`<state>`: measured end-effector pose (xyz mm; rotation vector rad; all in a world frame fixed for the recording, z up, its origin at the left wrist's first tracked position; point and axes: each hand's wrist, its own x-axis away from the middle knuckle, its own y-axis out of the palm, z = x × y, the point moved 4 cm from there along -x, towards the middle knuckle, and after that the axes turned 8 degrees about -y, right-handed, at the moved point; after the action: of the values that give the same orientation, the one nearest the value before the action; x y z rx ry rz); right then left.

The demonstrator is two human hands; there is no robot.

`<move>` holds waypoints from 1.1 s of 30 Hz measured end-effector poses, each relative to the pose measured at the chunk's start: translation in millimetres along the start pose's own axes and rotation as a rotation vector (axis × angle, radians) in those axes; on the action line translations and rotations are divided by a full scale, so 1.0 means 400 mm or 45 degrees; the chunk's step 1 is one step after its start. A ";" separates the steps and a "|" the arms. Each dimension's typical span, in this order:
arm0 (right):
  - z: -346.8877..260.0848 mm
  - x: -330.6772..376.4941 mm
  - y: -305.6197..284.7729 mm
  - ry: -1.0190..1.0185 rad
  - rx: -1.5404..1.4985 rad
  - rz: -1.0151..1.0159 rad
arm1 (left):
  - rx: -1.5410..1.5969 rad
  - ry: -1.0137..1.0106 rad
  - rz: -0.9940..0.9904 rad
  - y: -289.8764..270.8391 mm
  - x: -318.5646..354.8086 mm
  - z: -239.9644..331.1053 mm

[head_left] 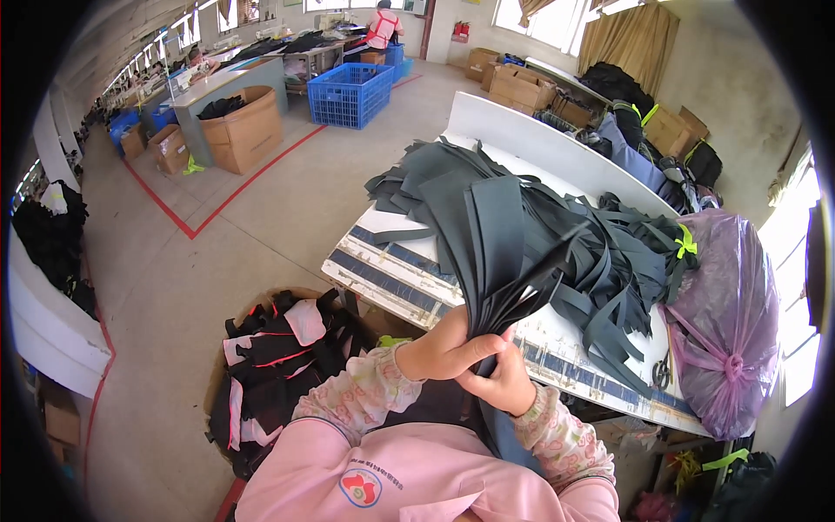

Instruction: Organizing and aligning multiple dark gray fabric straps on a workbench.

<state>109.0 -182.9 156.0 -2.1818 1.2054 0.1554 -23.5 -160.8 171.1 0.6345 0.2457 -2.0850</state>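
A fanned bundle of dark grey fabric strips rises from both my hands, its upper ends spread over the table. Wrapped round the lower end from the left is my left hand. My right hand closes on the same gathered end, just below and right of the left, thumbs close together. Parts of the fingers are hidden behind the strips. Beyond the bundle, a loose heap of similar strips covers much of the white table, some hanging toward its near edge.
Black-handled scissors lie at the table's right end beside a tied pink plastic bag. A carton of black and pink pieces stands at my left. Farther off are a blue crate, a large carton and a seated person.
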 end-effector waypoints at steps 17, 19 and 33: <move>-0.288 -0.192 -0.155 -0.728 0.918 0.111 | 0.695 -0.014 -0.095 0.019 -0.003 -0.021; -0.282 -0.197 -0.155 -0.721 0.907 0.125 | 0.685 -0.013 -0.092 0.017 -0.003 -0.025; -0.318 -0.238 -0.139 -0.770 1.071 -0.145 | 0.613 -0.008 -0.085 0.000 0.015 -0.043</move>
<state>74.3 -166.7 320.0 -1.3133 0.6232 0.1958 -20.3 -158.4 153.4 0.9120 -0.2531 -2.2245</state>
